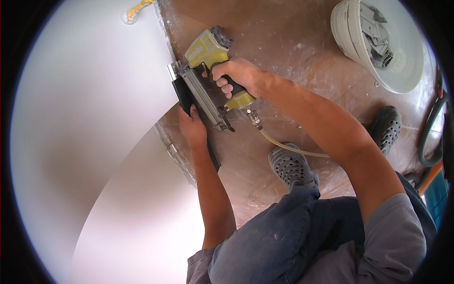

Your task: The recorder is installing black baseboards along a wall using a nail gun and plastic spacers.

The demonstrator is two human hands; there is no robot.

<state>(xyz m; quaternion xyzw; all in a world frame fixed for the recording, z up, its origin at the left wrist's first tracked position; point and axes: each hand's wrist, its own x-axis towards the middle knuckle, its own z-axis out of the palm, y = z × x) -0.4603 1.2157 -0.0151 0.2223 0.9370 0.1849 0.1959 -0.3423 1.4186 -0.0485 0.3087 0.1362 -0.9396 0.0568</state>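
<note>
A yellow-and-black air nail gun (206,52) is in my right hand (239,75), fingers wrapped round its black grip. Its nose end sits at the upper end of a long black strip (183,93), by a small silvery metal piece (172,71) along the wall's foot. My left hand (193,127) grips the strip lower down, thumb on top. Part of the strip runs hidden behind my left forearm and shows again beside it. The gun's long magazine lies alongside the strip. From the handle's base a pale air hose (289,148) trails off to the right.
A smooth white wall (94,71) fills the left side. At upper right a white bucket (347,38) holds grey clip-like pieces (376,38). My clogs (289,164) rest on the dusty brown floor (279,42). A dark hose (425,137) curves at far right.
</note>
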